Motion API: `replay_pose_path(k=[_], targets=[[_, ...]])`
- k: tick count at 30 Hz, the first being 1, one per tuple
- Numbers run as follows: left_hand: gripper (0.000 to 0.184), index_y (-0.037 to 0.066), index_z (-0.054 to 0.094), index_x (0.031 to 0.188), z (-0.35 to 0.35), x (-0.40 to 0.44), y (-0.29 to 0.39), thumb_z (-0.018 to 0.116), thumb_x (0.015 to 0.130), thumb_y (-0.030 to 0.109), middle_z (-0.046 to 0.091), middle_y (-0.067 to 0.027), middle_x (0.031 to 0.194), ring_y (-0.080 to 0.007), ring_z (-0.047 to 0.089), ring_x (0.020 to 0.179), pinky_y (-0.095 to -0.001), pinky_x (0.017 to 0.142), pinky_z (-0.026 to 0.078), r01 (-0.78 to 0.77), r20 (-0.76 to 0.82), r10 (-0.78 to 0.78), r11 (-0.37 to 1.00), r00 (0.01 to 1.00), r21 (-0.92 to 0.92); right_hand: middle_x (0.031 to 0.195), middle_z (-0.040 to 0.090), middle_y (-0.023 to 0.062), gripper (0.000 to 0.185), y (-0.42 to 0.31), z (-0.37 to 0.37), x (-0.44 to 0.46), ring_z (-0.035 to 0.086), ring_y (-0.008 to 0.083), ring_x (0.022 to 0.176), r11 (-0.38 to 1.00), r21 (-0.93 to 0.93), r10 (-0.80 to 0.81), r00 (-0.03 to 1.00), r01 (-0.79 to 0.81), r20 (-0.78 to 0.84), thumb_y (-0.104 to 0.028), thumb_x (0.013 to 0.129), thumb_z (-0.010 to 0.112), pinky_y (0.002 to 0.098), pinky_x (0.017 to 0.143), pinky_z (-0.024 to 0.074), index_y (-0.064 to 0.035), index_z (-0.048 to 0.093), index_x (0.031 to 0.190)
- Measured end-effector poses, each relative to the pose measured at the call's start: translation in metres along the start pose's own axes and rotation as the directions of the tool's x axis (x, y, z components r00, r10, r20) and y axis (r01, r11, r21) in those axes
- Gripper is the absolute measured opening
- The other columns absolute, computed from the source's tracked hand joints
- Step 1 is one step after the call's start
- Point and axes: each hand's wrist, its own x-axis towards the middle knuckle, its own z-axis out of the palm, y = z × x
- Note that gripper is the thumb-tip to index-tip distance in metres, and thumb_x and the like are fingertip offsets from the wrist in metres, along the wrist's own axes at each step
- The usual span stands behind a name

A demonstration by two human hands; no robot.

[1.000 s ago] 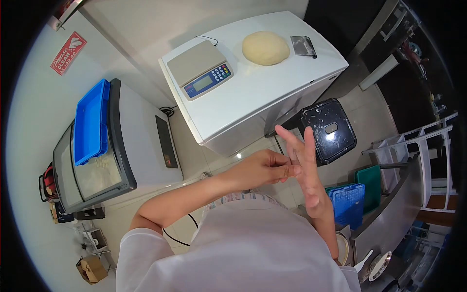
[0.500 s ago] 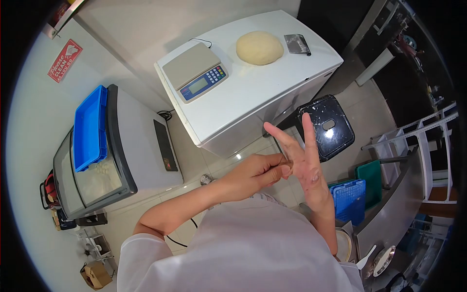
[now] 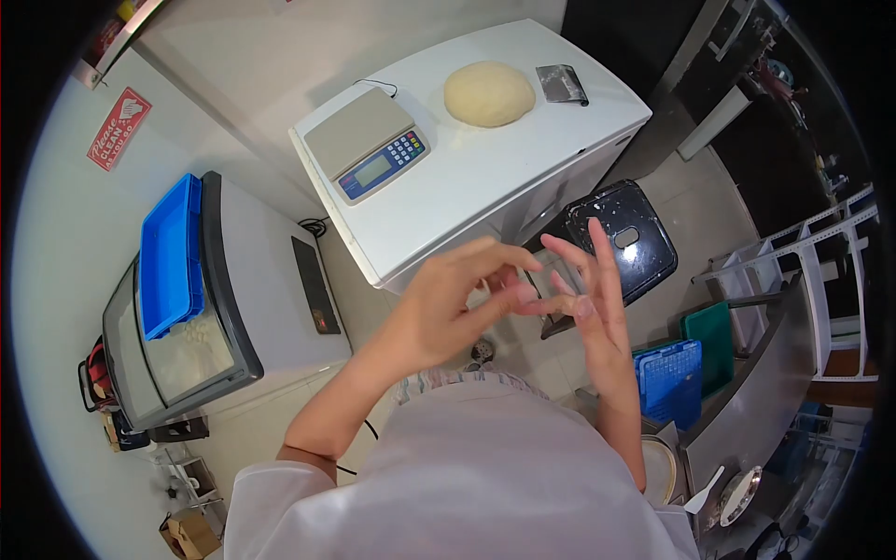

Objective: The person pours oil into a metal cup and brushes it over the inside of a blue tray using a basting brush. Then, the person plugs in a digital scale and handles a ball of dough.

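Observation:
In front of my shirt, my left hand (image 3: pixel 457 303) is raised with loosely curved fingers. A gap shows between its thumb and forefinger, and nothing is seen in it. My right hand (image 3: pixel 602 313) is held up beside it with several fingers stretched out and apart. One right finger reaches toward the left thumb; the tips meet or nearly meet. On the white chest-like unit (image 3: pixel 467 191) ahead lie a large dough ball (image 3: pixel 489 94), a digital scale (image 3: pixel 362 140) and a dark flour-dusted scraper-like sheet (image 3: pixel 561 84). Neither hand touches these.
A black stool (image 3: pixel 623 238) stands near my right hand. To the left, a blue tray (image 3: pixel 171 261) rests on a glass-lidded freezer (image 3: pixel 275 289). Blue (image 3: pixel 668 383) and green (image 3: pixel 707 345) crates are at right, beside a steel counter (image 3: pixel 747 383).
My left hand has loosened its grip on a right-hand finger and opened, with its fingers lifted. More right-hand fingers now show. The view has shifted slightly.

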Motion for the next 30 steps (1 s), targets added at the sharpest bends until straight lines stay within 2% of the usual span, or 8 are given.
replay_pose_path(k=[2, 7, 10, 15, 19, 23, 26, 30], targets=[[0.02, 0.004, 0.065, 0.102, 0.006, 0.0, 0.012, 0.067, 0.083, 0.009, 0.06, -0.005, 0.079, -0.0111, 0.056, 0.069, -0.0242, 0.063, 0.044, 0.084, 0.031, -0.079, 0.983, 0.996, -0.166, 0.141, 0.031, 0.0155, 0.079, 0.007, -0.001, 0.0, 0.052, 0.0189, 0.113, 1.0, 0.025, -0.003, 1.0, 0.003, -0.008, -0.037, 0.091, 0.054, 0.0502, 0.109, 0.0151, -0.0106, 0.004, 0.148], [0.016, 0.002, 0.067, 0.094, 0.027, 0.002, 0.007, 0.071, 0.08, 0.01, 0.061, -0.0053, 0.074, -0.0105, 0.057, 0.063, -0.0244, 0.057, 0.045, 0.045, 0.001, -0.046, 0.977, 0.999, -0.206, 0.141, 0.031, 0.0139, 0.078, 0.02, 0.004, -0.002, 0.054, 0.0173, 0.108, 0.988, 0.151, -0.045, 0.998, 0.037, 0.052, -0.032, 0.09, 0.056, 0.0508, 0.109, 0.0157, -0.0116, 0.007, 0.147], [0.01, 0.001, 0.068, 0.086, 0.032, -0.002, 0.004, 0.068, 0.082, 0.01, 0.062, -0.0058, 0.071, -0.0098, 0.058, 0.059, -0.0237, 0.053, 0.044, -0.04, -0.118, 0.027, 0.993, 0.993, -0.109, 0.14, 0.032, 0.0131, 0.078, 0.024, 0.003, -0.003, 0.053, 0.0165, 0.106, 0.998, 0.028, -0.06, 0.998, 0.06, -0.015, -0.028, 0.089, 0.058, 0.0499, 0.109, 0.0186, -0.0122, 0.009, 0.147], [0.013, 0.001, 0.068, 0.084, 0.031, -0.007, -0.004, 0.064, 0.086, 0.013, 0.062, -0.0064, 0.069, -0.0104, 0.059, 0.056, -0.0233, 0.051, 0.045, 0.0, -0.159, -0.03, 0.983, 0.987, -0.183, 0.139, 0.035, 0.0129, 0.08, 0.014, 0.016, 0.0, 0.055, 0.0165, 0.102, 0.999, 0.002, 0.041, 0.999, -0.041, -0.016, -0.025, 0.086, 0.06, 0.049, 0.108, 0.0195, -0.0119, 0.01, 0.147], [0.013, 0.001, 0.066, 0.082, 0.017, -0.01, -0.006, 0.06, 0.087, 0.011, 0.063, -0.0055, 0.066, -0.0133, 0.06, 0.054, -0.0247, 0.051, 0.047, 0.267, -0.03, -0.298, 0.891, 0.954, -0.367, 0.138, 0.037, 0.0128, 0.079, 0.015, 0.022, 0.007, 0.057, 0.0153, 0.097, 1.0, -0.023, -0.001, 0.999, 0.002, 0.036, -0.018, 0.084, 0.06, 0.0486, 0.108, 0.0219, -0.0118, 0.012, 0.147], [0.021, 0.001, 0.067, 0.098, 0.001, -0.019, -0.022, 0.057, 0.091, 0.017, 0.066, -0.0075, 0.077, -0.0119, 0.061, 0.06, -0.0245, 0.056, 0.049, 0.253, 0.01, -0.288, 0.825, 0.958, -0.505, 0.137, 0.037, 0.0134, 0.08, 0.018, 0.033, 0.018, 0.059, 0.0135, 0.091, 0.999, -0.03, 0.016, 0.999, -0.015, 0.028, -0.012, 0.081, 0.061, 0.0475, 0.106, 0.0248, -0.0115, 0.015, 0.146], [0.021, 0.001, 0.066, 0.103, -0.013, -0.031, -0.028, 0.06, 0.088, 0.015, 0.066, -0.0066, 0.08, -0.0128, 0.062, 0.066, -0.0263, 0.061, 0.05, -0.074, -0.084, 0.045, 0.919, 0.995, -0.388, 0.137, 0.038, 0.0143, 0.081, 0.02, 0.04, 0.025, 0.058, 0.0135, 0.094, 0.998, -0.069, 0.005, 0.992, 0.004, 0.129, -0.009, 0.08, 0.063, 0.0432, 0.104, 0.0297, -0.0113, 0.017, 0.146], [0.021, 0.003, 0.067, 0.102, -0.045, -0.049, -0.025, 0.064, 0.085, 0.014, 0.067, -0.0065, 0.084, -0.015, 0.062, 0.069, -0.0278, 0.065, 0.05, 0.007, -0.032, -0.028, 0.856, 0.999, -0.517, 0.135, 0.039, 0.0145, 0.081, 0.032, 0.062, 0.041, 0.057, 0.0129, 0.093, 0.999, 0.012, 0.038, 0.981, -0.041, 0.19, -0.008, 0.079, 0.064, 0.0347, 0.096, 0.0372, -0.0111, 0.018, 0.146]])
